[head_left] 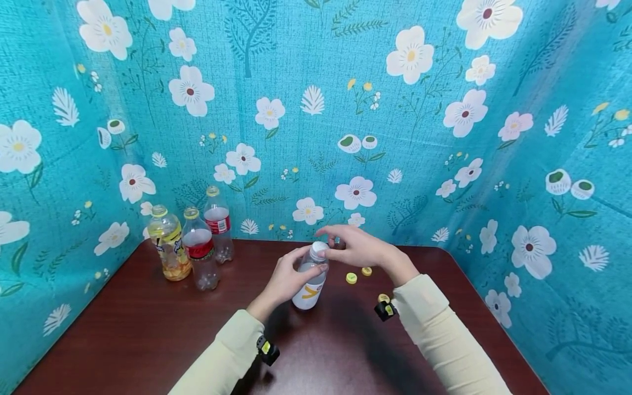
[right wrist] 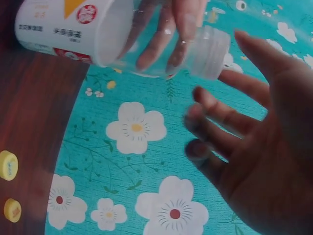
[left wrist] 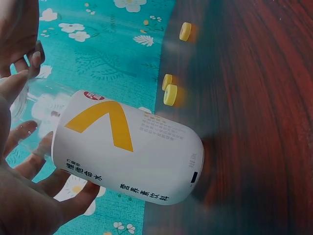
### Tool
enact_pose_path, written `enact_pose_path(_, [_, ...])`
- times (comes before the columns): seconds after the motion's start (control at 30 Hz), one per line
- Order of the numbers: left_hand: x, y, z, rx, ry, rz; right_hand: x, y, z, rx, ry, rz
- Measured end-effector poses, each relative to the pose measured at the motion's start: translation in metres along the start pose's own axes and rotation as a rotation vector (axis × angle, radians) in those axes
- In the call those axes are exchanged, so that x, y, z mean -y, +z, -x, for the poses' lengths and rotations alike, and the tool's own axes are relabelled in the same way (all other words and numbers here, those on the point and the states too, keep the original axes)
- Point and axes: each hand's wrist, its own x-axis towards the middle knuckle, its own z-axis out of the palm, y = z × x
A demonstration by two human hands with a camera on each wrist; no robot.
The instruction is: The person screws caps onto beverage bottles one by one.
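My left hand [head_left: 291, 277] grips a clear bottle with a white label and a yellow chevron [left wrist: 127, 147], its fingers and thumb round the upper part. In the head view the bottle leans a little to the right, its base close over the table. A whitish cap [right wrist: 211, 53] tops its neck. My right hand [head_left: 362, 247] is at that cap, thumb and forefinger loosely spread beside it. In the right wrist view the forefinger's tip lies right at the cap's edge, while the other fingers [right wrist: 215, 112] hang loosely bent below.
Three yellow caps lie on the dark red table [head_left: 123, 334]: one cap [head_left: 351, 278], another [head_left: 366, 271] and a nearer one [head_left: 383, 298]. At the back left stand a yellow-labelled bottle [head_left: 168, 241] and two red-labelled bottles. Blue flowered cloth [head_left: 296, 137] hangs behind.
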Motion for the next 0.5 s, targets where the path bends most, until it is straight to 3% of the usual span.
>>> enact_pose_path(0.13, [-0.003, 0.001, 0.000, 0.007, 0.027, 0.000, 0.004, -0.001, 0.002, 0.060, -0.039, -0.005])
enact_pose_path(0.4, [-0.006, 0.002, 0.001, 0.015, 0.008, -0.006, 0.014, 0.009, -0.001, -0.094, 0.118, 0.247])
enact_pose_path(0.5, [-0.007, 0.003, 0.002, 0.016, 0.006, -0.004, 0.015, 0.007, 0.000, -0.081, 0.117, 0.245])
